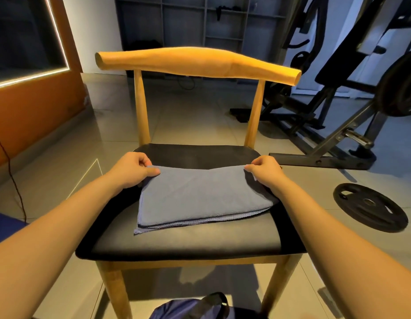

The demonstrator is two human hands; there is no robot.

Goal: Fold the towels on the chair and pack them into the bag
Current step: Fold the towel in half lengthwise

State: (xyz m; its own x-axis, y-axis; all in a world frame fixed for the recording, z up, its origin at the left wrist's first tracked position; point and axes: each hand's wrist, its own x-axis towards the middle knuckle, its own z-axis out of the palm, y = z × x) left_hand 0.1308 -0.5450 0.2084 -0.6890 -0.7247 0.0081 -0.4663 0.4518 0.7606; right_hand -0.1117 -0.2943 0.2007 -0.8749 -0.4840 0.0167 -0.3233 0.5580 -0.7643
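Observation:
A grey-blue towel [200,196] lies folded in layers on the black seat of a wooden chair [188,245]. My left hand [133,168] pinches the towel's far left corner. My right hand [265,170] pinches the far right corner. Both corners sit a little above the seat, near its back half. A dark cloth edge shows under the towel by my right wrist. A dark blue bag [195,307] lies on the floor below the chair's front edge, only partly in view.
A round black weight plate [370,207] lies on the tiled floor to the right. A weight bench and rack [338,116] stand behind it. An orange wall panel [27,111] runs along the left, with a thin cable hanging down.

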